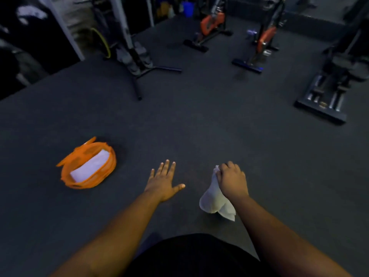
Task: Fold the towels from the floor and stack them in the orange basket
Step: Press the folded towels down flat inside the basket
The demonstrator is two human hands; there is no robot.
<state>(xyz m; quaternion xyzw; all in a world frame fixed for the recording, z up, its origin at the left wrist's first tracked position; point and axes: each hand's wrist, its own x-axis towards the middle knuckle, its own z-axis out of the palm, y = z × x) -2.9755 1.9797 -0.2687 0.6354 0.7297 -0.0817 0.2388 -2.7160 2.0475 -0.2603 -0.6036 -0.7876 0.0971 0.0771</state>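
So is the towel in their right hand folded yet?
Not yet. The towel hangs bunched and crumpled from the right hand, which grips its top.

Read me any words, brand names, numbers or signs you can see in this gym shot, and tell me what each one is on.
None can be read.
Orange basket: no label shows.
White towel gripped by the right hand: plain.
Folded towel in the basket: plain.
Orange exercise bikes: any markings are too blurred to read.
Blue bucket: too small to tell.
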